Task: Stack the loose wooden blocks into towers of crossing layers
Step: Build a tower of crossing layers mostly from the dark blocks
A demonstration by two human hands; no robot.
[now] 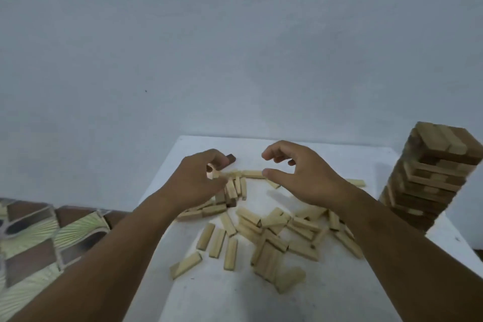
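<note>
Left hand (198,180): fingers curled on a dark block (230,159) (grip partly hidden).
Right hand (300,178): fingers half-open, holding nothing.
Technique: square new base on table (287,295), clear of tower (431,172).

loose blocks (271,232) strewn mid-table, tower (428,178) blocking right edge

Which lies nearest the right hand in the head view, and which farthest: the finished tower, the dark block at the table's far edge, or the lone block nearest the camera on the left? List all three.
1. Dark block, left of the right hand, by the left hand.
2. Finished tower, standing at the right edge.
3. Lone block, near-left on the table.
</note>
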